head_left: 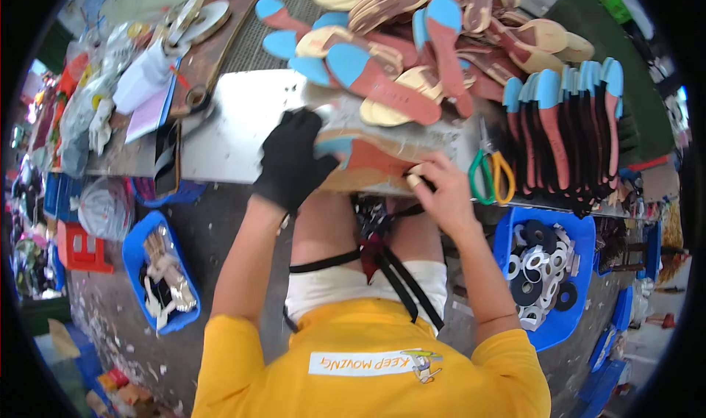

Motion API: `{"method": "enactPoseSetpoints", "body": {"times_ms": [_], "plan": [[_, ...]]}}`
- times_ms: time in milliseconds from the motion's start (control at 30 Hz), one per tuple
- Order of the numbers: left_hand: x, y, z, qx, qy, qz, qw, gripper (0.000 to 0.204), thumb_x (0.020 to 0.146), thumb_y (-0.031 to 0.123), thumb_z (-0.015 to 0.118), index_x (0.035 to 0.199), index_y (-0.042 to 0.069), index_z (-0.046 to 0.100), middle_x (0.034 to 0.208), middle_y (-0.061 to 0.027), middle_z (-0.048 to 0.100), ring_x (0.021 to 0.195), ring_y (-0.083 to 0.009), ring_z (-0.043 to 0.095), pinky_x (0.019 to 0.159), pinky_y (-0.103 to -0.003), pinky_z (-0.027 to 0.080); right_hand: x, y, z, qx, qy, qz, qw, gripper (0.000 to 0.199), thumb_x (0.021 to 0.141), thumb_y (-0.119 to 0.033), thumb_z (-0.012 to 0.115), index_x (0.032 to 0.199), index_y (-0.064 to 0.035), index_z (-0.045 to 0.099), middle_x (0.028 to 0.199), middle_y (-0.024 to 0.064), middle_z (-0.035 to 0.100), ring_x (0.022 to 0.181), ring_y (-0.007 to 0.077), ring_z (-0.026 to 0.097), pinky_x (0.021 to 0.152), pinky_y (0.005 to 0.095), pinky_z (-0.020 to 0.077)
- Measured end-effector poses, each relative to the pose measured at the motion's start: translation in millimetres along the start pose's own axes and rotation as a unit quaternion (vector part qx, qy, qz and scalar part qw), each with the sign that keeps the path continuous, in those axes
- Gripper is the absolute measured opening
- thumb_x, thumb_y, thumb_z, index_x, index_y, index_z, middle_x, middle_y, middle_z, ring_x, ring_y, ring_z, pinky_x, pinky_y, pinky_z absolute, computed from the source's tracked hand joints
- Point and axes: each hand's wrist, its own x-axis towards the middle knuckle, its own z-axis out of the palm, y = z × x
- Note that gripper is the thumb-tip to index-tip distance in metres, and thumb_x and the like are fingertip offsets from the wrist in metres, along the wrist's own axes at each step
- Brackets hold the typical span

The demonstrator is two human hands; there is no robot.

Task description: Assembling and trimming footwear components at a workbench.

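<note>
A brown-red insole [371,158] with a blue end lies at the near edge of the metal worktop, over a tan, slightly see-through sheet or backing. My left hand [293,157], in a black glove, closes around its blue end; the fingertips are partly lost in the dark glove. At the other end, my right hand [443,191] pinches the near edge between thumb and fingers, with light wraps on some fingertips. Scissors [491,169] with green and orange handles lie just right of my right hand. Beyond my hands rises a loose heap of insoles [382,87].
On the right stands a tight row of insoles [551,124]. A blue bin [502,252] with tape rolls sits below the worktop at right, another blue bin [136,271] at left. Plastic bags [95,116], papers [147,80] and a tape roll [195,97] crowd the left side.
</note>
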Motion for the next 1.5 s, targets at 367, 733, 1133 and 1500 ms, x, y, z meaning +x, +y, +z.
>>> {"method": "enactPoseSetpoints", "body": {"times_ms": [367,733,1133,1500], "plan": [[-6,2,40,-0.196,0.047,-0.052,0.978,0.025,0.076,0.01,0.071,0.1,0.006,0.066,0.092,-0.0122,0.068,0.079,-0.0263,0.068,0.07,-0.033,0.052,36,-20,-7,0.347,-0.052,0.206,0.913,0.016,0.087,-0.008,0.064,0.101,-0.0006,0.066,0.078,0.0009,0.067,0.055,-0.0005,0.046,0.045,0.0172,0.0301],[-7,-5,38,-0.233,0.047,-0.047,0.97,0.022,0.077,0.012,0.074,0.097,0.005,0.067,0.083,-0.0107,0.069,0.073,-0.0211,0.067,0.069,-0.03,0.052,78,-30,27,0.181,-0.077,0.064,0.978,0.02,0.079,-0.011,0.07,0.094,0.0021,0.069,0.084,0.0073,0.065,0.075,0.0159,0.06,0.071,0.0279,0.046],[-5,-9,43,-0.269,0.047,-0.03,0.962,0.02,0.077,0.015,0.075,0.094,0.006,0.068,0.079,-0.0114,0.068,0.069,-0.0213,0.066,0.066,-0.031,0.051,74,-38,38,0.005,0.013,-0.098,0.995,0.018,0.076,-0.009,0.069,0.092,-0.0037,0.067,0.081,0.01,0.06,0.077,0.0291,0.061,0.068,0.0347,0.0473],[-1,0,30,-0.193,0.035,0.056,0.979,0.019,0.079,0.001,0.068,0.098,0.004,0.065,0.091,-0.009,0.065,0.079,-0.0203,0.066,0.071,-0.028,0.051,84,-30,27,0.08,-0.104,-0.019,0.991,0.019,0.082,-0.016,0.068,0.09,-0.0001,0.062,0.072,0.0074,0.058,0.066,0.0158,0.054,0.066,0.0297,0.0451]]}}
